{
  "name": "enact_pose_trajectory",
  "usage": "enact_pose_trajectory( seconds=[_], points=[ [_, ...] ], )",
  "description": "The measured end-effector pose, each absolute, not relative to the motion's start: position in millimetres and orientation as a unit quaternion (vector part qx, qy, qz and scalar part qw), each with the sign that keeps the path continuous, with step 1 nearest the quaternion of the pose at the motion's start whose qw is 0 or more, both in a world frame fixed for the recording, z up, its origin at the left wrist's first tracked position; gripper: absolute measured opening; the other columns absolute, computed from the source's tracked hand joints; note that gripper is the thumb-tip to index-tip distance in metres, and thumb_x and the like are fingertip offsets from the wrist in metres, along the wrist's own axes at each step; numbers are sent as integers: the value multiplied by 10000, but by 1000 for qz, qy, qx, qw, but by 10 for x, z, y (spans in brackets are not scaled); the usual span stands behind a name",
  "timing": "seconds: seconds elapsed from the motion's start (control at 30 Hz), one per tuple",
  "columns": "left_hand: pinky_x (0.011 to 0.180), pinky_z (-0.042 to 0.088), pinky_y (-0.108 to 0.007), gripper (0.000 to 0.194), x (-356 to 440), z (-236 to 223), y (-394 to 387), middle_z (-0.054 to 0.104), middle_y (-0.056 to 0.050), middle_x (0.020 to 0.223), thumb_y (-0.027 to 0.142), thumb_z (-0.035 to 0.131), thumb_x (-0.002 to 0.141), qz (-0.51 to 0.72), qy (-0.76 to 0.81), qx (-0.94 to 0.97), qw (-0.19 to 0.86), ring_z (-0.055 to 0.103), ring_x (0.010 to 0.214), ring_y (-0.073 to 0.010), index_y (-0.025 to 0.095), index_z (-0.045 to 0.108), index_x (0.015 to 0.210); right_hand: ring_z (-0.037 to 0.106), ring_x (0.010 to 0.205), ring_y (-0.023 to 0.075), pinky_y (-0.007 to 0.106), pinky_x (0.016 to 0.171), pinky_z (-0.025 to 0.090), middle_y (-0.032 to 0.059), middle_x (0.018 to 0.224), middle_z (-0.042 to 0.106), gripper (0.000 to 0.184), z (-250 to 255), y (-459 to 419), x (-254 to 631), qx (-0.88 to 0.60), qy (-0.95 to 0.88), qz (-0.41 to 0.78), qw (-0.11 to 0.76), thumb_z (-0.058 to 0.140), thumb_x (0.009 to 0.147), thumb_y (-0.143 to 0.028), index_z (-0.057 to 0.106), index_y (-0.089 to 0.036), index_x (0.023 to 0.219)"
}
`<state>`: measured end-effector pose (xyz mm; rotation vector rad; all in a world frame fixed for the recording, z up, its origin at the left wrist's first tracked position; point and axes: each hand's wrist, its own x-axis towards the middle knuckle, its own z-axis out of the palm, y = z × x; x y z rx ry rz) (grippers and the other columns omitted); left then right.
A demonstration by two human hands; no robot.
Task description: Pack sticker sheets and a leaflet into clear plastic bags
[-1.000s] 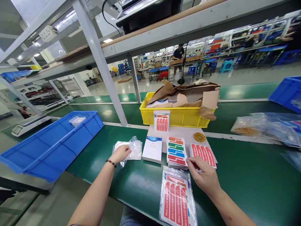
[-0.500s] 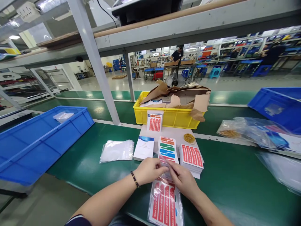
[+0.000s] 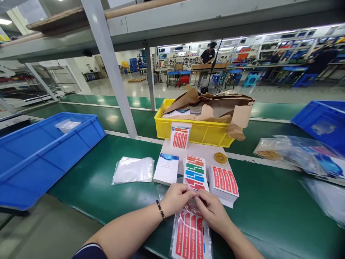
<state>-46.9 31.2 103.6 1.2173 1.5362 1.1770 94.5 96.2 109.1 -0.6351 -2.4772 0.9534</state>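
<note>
My left hand (image 3: 176, 198) and my right hand (image 3: 211, 208) meet over the bench, thumbs and fingers pinched on the upper end of a clear plastic bag (image 3: 191, 235). Red "Max Level / Min Level" label sheets show through its lower part, near the bench's front edge. Just beyond my fingers lies a stack of multicoloured label sheets (image 3: 194, 172). A thick stack of red label sheets (image 3: 224, 181) is at its right. White booklets with a blue top (image 3: 166, 168) lie on its left. Flat empty clear bags (image 3: 134, 171) are spread farther left.
A yellow crate (image 3: 194, 133) with torn brown paper stands behind the stacks, a label card (image 3: 179, 136) leaning on it. Rubber bands (image 3: 220, 158) lie nearby. Blue crates (image 3: 51, 151) flank the bench. A shelf post (image 3: 110, 72) rises left. Another person (image 3: 207, 55) works far off.
The view has tilted down and shifted slightly. My fingertips have drawn closer together along the bag's upper end, and loose clear film now shows beside my left hand.
</note>
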Motion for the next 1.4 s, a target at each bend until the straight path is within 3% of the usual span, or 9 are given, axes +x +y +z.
enact_pose_trajectory(
  seconds=[0.2, 0.47, 0.6, 0.77, 0.9, 1.07, 1.2, 1.3, 1.4],
  points=[
    [475, 292, -182, 266, -463, 1055, 268, 466, 31, 514, 278, 413, 736, 387, 649, 559, 342, 399, 506, -70, 139, 499, 526, 442, 506, 121, 242, 497, 293, 1, 526, 471, 306, 982, 923, 885, -276, -916, 194, 214, 353, 822, -230, 413, -188, 524],
    [449, 290, -175, 207, -486, 982, 326, 425, 37, 488, 214, 415, 677, 402, 637, 507, 418, 384, 489, -67, 140, 435, 484, 430, 526, 134, 262, 520, 270, 18, 538, 472, 283, 935, 847, 846, -283, -924, 63, 251, 369, 819, -221, 432, -191, 545],
    [483, 310, -177, 273, -506, 1040, 309, 422, 36, 500, 258, 389, 740, 423, 606, 527, 420, 387, 503, -65, 137, 435, 500, 423, 542, 130, 256, 528, 298, 10, 563, 451, 276, 999, 927, 880, -218, -926, 171, 257, 334, 840, -207, 440, -188, 586],
    [472, 311, -171, 269, -558, 1135, 271, 448, 36, 499, 275, 400, 762, 396, 548, 549, 491, 398, 478, -57, 132, 470, 546, 441, 554, 109, 227, 527, 343, -13, 605, 488, 237, 1114, 998, 930, -192, -884, 393, 162, 416, 834, -302, 444, -184, 631],
    [464, 291, -163, 274, -581, 1148, 237, 388, 47, 476, 268, 465, 730, 376, 524, 579, 499, 350, 474, -45, 130, 436, 494, 416, 534, 98, 223, 530, 342, -23, 559, 447, 359, 1125, 982, 961, -147, -828, 530, 112, 388, 844, -352, 403, -175, 532],
    [469, 346, -178, 314, -528, 1106, 191, 465, 16, 474, 292, 422, 749, 422, 460, 529, 575, 413, 443, -55, 131, 447, 481, 376, 456, 92, 228, 469, 330, -35, 488, 395, 386, 1020, 975, 953, -177, -715, 659, 149, 361, 840, -407, 384, -182, 526],
    [438, 351, -175, 320, -520, 1093, 223, 490, 8, 455, 279, 402, 738, 443, 523, 473, 554, 441, 415, -60, 132, 462, 460, 394, 470, 101, 231, 465, 347, -30, 511, 396, 341, 1051, 982, 948, -253, -780, 533, 208, 361, 844, -373, 405, -188, 562],
    [393, 322, -164, 275, -544, 1072, 271, 469, 25, 426, 247, 402, 706, 432, 593, 437, 521, 419, 384, -54, 138, 452, 458, 457, 571, 133, 253, 518, 397, 9, 659, 479, 186, 1122, 929, 960, -231, -868, 348, 269, 525, 749, -363, 481, -183, 769],
    [374, 317, -168, 246, -558, 1045, 300, 454, 35, 420, 239, 397, 695, 435, 608, 409, 524, 404, 365, -56, 148, 424, 468, 525, 695, 180, 296, 594, 434, 78, 813, 550, 194, 1123, 867, 969, -165, -934, 206, 240, 518, 751, -269, 515, -175, 921]
  ],
)
